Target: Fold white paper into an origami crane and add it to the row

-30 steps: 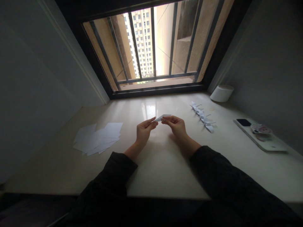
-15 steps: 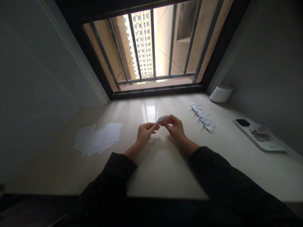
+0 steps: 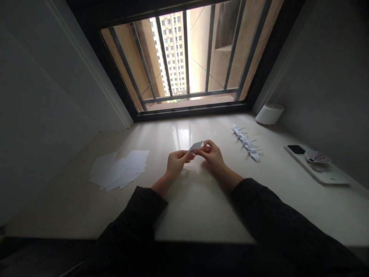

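A small folded piece of white paper [image 3: 196, 146] is held up just above the pale sill [image 3: 196, 207], in front of the window. My left hand [image 3: 176, 161] pinches its near left end with thumb and forefinger. My right hand [image 3: 212, 154] is closed on its right side, fingers curled over the fold. Both arms wear dark sleeves and reach in from the bottom of the view.
A loose pile of white paper sheets [image 3: 118, 169] lies at the left. A row of folded paper cranes [image 3: 246, 143] runs along the right. Further right are a white roll [image 3: 269, 114] by the wall and a phone [image 3: 315, 163] with a round charm. The barred window [image 3: 187, 57] is behind.
The paper piece has turned from lying flat between my fingertips to standing tilted on edge. My hands drew closer together and stayed in the same spot.
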A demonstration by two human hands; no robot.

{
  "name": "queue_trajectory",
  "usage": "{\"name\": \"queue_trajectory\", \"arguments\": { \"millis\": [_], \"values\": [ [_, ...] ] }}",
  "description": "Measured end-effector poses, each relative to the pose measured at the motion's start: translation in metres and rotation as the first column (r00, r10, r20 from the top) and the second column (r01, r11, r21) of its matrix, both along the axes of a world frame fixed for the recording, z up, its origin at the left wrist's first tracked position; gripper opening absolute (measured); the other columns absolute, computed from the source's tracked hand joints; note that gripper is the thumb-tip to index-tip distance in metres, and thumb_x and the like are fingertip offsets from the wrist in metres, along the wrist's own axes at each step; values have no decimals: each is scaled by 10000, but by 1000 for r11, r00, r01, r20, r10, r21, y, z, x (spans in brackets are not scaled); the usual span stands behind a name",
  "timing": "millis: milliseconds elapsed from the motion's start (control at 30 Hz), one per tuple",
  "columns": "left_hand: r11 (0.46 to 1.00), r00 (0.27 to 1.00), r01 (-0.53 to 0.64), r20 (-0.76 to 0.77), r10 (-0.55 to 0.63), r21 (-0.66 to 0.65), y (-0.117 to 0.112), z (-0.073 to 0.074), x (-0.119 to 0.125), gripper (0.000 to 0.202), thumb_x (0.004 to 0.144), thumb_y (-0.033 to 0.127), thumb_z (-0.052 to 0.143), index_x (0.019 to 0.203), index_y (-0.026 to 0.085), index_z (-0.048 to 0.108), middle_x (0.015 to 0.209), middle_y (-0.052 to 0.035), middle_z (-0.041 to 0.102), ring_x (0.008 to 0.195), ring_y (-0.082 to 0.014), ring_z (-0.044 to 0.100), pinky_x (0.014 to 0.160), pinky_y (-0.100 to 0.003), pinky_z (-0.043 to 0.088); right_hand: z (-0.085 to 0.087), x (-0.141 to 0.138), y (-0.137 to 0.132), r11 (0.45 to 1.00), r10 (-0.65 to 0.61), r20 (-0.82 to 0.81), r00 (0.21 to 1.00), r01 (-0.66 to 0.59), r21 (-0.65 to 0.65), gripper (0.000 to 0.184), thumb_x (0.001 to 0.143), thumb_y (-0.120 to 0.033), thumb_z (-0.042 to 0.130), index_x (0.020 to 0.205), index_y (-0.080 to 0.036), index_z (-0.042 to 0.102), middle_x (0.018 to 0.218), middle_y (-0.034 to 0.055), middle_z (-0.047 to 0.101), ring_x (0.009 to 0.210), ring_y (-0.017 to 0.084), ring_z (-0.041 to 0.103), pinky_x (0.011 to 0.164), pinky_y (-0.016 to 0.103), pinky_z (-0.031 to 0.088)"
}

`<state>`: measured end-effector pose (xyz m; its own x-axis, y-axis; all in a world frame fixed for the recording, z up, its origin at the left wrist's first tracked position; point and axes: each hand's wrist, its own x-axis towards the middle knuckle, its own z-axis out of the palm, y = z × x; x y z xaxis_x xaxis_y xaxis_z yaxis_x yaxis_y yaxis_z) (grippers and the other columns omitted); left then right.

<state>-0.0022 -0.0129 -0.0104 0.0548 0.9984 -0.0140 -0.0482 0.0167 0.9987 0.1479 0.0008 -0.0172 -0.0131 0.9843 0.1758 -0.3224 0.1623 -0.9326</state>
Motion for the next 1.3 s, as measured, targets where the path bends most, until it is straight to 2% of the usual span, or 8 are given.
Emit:
{"name": "queue_trajectory", "arguments": {
  "millis": [300, 400, 500, 633, 733, 867, 1067, 1300],
  "values": [
    [995, 996, 83, 17, -82, -51, 2, -5, 1, 401, 660, 484, 735, 858, 136, 731, 835, -117, 732, 793, -198, 682, 737, -314, 532, -6, 2, 4, 997, -72, -11, 997, 71, -31, 473, 533, -419, 819, 736, -229, 436, 574, -51, 639, 571, 160, 644, 618, 300, 502],
    [996, 996, 81, 24, -81, -25, 3, -6, 1, 417, 683, 504, 709, 880, 137, 724, 837, -119, 731, 795, -201, 684, 737, -321, 533, -7, 1, 5, 995, -99, -5, 995, 99, -29, 502, 535, -439, 810, 847, -234, 475, 615, -46, 657, 588, 154, 640, 608, 287, 490],
    [997, 997, 72, 4, -72, -2, 2, -6, 2, 426, 686, 515, 701, 868, 131, 722, 822, -120, 731, 783, -205, 687, 725, -320, 534, -7, 0, 4, 997, -58, 52, 997, 60, -52, 567, 537, -448, 805, 991, -215, 558, 685, -16, 684, 606, 146, 620, 558, 262, 458],
    [996, 994, 75, -80, -71, 54, -2, -3, 4, 413, 701, 522, 681, 861, 145, 728, 813, -111, 734, 763, -207, 690, 700, -313, 533, -6, 2, 2, 995, 15, 182, 983, 4, -101, 371, 597, -480, 760, 801, -175, 711, 703, 38, 702, 604, 143, 585, 542, 267, 423],
    [992, 987, 43, -159, -25, 115, -4, -1, 5, 390, 715, 523, 665, 848, 164, 737, 792, -99, 735, 740, -205, 690, 681, -305, 528, -6, 2, 2, 991, -49, 178, 983, 70, -114, 316, 606, -483, 756, 685, -179, 726, 658, 38, 697, 581, 137, 563, 553, 275, 411],
    [991, 974, -8, -223, 38, 137, -4, -1, 4, 384, 690, 532, 681, 784, 164, 742, 739, -92, 728, 691, -205, 680, 635, -302, 519, -4, 2, 1, 984, -114, 157, 981, 133, -116, 314, 585, -481, 773, 647, -177, 723, 607, 27, 673, 543, 123, 517, 543, 276, 395],
    [994, 971, -25, -235, 49, 106, -3, -1, 4, 393, 683, 549, 680, 756, 167, 740, 724, -99, 724, 680, -206, 679, 612, -304, 514, 1, 0, -2, 976, -169, 141, 976, 185, -116, 325, 565, -490, 784, 630, -179, 717, 584, 22, 653, 534, 120, 490, 541, 282, 383],
    [972, 895, 71, -445, 37, 222, -1, 1, -1, 352, 773, 525, 601, 831, 209, 747, 780, -73, 733, 741, -211, 688, 656, -304, 509, -1, -2, -3, 962, -235, 155, 959, 253, -106, 356, 558, -509, 777, 599, -165, 695, 557, 13, 628, 521, 116, 483, 534, 278, 384]
  ]
}}
